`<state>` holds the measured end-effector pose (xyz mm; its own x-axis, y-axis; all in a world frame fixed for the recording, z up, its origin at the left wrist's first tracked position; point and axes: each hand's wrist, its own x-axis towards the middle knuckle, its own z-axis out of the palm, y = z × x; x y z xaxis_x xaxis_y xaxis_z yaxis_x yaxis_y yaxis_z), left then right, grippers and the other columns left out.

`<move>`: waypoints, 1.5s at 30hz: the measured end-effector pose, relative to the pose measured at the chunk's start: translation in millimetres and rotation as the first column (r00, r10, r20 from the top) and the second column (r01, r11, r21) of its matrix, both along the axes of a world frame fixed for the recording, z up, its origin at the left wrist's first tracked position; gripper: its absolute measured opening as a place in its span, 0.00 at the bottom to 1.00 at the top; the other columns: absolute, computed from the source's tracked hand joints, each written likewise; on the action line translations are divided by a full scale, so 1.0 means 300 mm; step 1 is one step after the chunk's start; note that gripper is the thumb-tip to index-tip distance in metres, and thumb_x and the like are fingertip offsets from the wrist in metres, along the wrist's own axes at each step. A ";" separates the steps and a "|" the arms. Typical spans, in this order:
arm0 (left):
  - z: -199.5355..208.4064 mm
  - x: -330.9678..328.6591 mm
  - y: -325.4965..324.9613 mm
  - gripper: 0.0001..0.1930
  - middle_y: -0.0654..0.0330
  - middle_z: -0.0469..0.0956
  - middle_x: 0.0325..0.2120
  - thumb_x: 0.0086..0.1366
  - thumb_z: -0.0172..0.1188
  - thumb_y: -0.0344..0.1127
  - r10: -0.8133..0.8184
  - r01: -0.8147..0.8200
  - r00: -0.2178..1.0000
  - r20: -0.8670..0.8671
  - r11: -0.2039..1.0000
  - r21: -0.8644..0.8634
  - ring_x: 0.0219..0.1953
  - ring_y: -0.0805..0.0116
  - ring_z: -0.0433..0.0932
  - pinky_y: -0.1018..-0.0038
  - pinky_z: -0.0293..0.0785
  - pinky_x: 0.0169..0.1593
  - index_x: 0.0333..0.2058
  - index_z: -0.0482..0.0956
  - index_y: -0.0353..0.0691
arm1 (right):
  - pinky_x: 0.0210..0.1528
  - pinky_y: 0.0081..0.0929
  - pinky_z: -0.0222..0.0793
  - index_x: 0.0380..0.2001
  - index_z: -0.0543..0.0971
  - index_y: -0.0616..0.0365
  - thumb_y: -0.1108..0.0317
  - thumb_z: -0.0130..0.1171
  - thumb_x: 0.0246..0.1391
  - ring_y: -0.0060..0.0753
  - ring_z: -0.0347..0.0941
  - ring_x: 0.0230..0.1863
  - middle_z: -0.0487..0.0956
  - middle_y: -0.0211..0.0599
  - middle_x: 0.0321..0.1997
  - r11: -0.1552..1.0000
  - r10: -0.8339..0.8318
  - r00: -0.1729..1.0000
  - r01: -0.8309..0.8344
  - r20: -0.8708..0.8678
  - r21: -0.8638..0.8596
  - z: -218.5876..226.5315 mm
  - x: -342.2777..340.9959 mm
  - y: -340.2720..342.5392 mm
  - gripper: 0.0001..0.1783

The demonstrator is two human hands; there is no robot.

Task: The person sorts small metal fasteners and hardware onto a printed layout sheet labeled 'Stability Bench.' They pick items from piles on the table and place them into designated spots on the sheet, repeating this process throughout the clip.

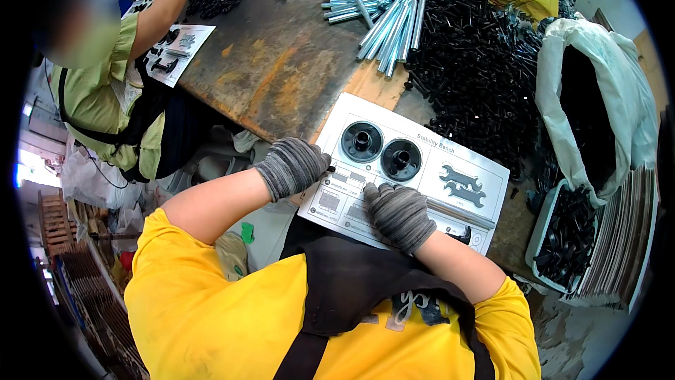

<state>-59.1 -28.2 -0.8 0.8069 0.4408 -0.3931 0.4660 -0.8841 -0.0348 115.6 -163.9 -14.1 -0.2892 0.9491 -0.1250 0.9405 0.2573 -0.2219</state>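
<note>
A white printed board (429,151) lies tilted at the table's near edge. On it sit two black round discs (362,142), two flat grey wrenches (462,177), a silver metal tube (460,212) and a small black part (461,235). My left hand (292,167), in a grey striped glove, is closed at the board's left edge, with a small dark bit showing by its fingertips. My right hand (399,217), gloved alike, is over the board's near half, left of the tube, fingers curled down. Whatever either hand holds is hidden.
Loose silver tubes (394,25) and a heap of black bolts (471,78) cover the table's far side. To the right stand a white sack (552,92), a bin of black parts (562,243) and stacked cardboard sheets (619,239). A co-worker (112,99) works at far left.
</note>
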 end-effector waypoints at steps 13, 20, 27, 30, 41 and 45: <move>0.033 0.085 0.009 0.09 0.51 0.78 0.22 0.55 0.49 0.33 -0.112 0.109 0.986 -0.123 0.994 -0.030 0.26 0.56 0.78 0.61 0.73 0.29 0.25 0.78 0.38 | 0.29 0.37 0.72 0.34 0.72 0.59 0.69 0.47 0.49 0.42 0.76 0.32 0.77 0.45 0.31 0.950 -0.088 0.994 0.103 0.061 -0.295 0.060 -0.070 0.110 0.10; -0.004 0.005 0.019 0.11 0.55 0.75 0.25 0.56 0.53 0.40 0.072 -0.041 0.983 0.171 0.983 -0.181 0.30 0.56 0.75 0.65 0.72 0.35 0.32 0.76 0.41 | 0.26 0.37 0.71 0.32 0.73 0.56 0.58 0.54 0.45 0.44 0.74 0.26 0.76 0.43 0.26 0.998 -0.055 0.998 0.054 -0.041 -0.038 0.007 -0.029 0.061 0.15; -0.120 -0.068 -0.007 0.09 0.57 0.72 0.24 0.52 0.58 0.33 0.111 0.002 0.777 0.620 0.984 -0.178 0.30 0.58 0.73 0.69 0.71 0.36 0.34 0.76 0.42 | 0.32 0.37 0.70 0.34 0.74 0.56 0.61 0.52 0.47 0.42 0.73 0.32 0.73 0.41 0.29 0.988 -0.149 0.984 0.143 -0.096 -0.064 -0.032 -0.005 -0.009 0.13; -0.120 -0.057 -0.010 0.08 0.57 0.72 0.24 0.52 0.57 0.33 0.112 -0.020 0.827 0.552 0.985 -0.170 0.31 0.59 0.73 0.69 0.71 0.36 0.33 0.76 0.42 | 0.32 0.36 0.70 0.32 0.75 0.56 0.61 0.52 0.47 0.42 0.73 0.31 0.74 0.40 0.27 0.991 -0.128 0.977 0.121 -0.169 -0.053 -0.037 0.001 -0.005 0.11; -0.111 -0.025 0.013 0.17 0.59 0.72 0.25 0.46 0.63 0.42 -0.037 0.174 0.839 0.544 0.964 -0.203 0.27 0.57 0.74 0.65 0.71 0.32 0.35 0.74 0.43 | 0.35 0.37 0.71 0.37 0.70 0.57 0.59 0.50 0.49 0.43 0.74 0.34 0.75 0.44 0.31 0.961 -0.185 0.975 0.153 -0.121 -0.231 -0.001 -0.017 0.107 0.15; -0.110 -0.017 0.024 0.18 0.59 0.72 0.24 0.45 0.64 0.42 -0.024 0.177 0.835 0.550 0.958 -0.226 0.28 0.58 0.74 0.65 0.70 0.32 0.35 0.73 0.44 | 0.34 0.37 0.70 0.36 0.71 0.57 0.59 0.53 0.47 0.43 0.74 0.32 0.76 0.43 0.29 0.979 -0.178 0.966 0.154 -0.189 -0.136 -0.013 0.001 0.074 0.15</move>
